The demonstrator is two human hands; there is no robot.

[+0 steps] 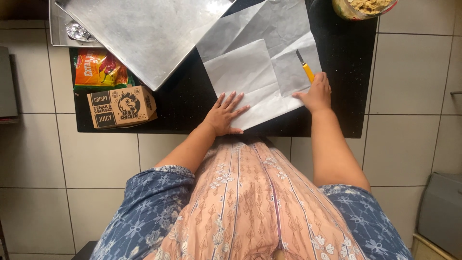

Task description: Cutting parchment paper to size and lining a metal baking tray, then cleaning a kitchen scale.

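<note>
Both hands serve as my grip on this rig: the left hand (224,114) lies flat with fingers spread, pressing down on the white paper (262,72) near the counter's (183,103) front edge, while the right hand (316,94) is closed around a yellow-handled knife (304,67) at the paper's right side. From that hand the knife's long axis runs up and a little left, toward the counter's back edge, blade tip resting on the paper. The paper itself spreads from the front edge toward the back right corner, creased and folded into overlapping panels, so it lies under and beyond both hands; its folded front corner sits just beside the left fingertips. The right hand is the one nearer the blade and the paper's right edge, the left the one nearer the fold. Toward the back left corner a metal tray (144,33) lies tilted, overlapping the paper's upper left part. At the left edge I see a cardboard food box (121,107) touching an orange and green seasoning packet (98,70). At the back right corner stands a bowl (363,7) of something crumbly, well apart from both hands.
</note>
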